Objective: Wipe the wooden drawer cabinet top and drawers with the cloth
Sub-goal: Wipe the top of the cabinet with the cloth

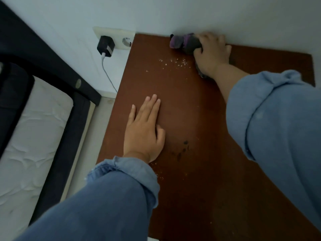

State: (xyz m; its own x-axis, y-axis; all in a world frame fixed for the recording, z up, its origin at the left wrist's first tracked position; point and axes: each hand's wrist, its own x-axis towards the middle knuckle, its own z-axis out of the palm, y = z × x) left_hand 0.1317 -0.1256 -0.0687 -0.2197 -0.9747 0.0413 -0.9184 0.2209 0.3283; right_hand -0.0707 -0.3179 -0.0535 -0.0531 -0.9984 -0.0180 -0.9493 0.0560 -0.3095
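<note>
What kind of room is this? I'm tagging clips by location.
Probably a bedroom: a mattress in a dark bed frame lies beside the wooden cabinet top, and a charger sits plugged into the wall socket.

- Reading dim and cool overall, with a bluish-grey cast over the wall (225, 14).
- Falling soft and even, from no source in view; throwing no hard shadows and no glare.
- Darkening under the left hand (145, 130) into a faint shade on the cabinet top (191, 110).
- Losing the bed frame (19, 46) at upper left into near black, detail gone.
- Bending straight edges outward toward the corners, wide-angle style.
- Blurring slightly at the cloth (184, 42) and right hand (211, 51); softening the near sleeves (278, 127) as well.
- Showing pale specks (175, 62) fairly crisply at centre.
</note>
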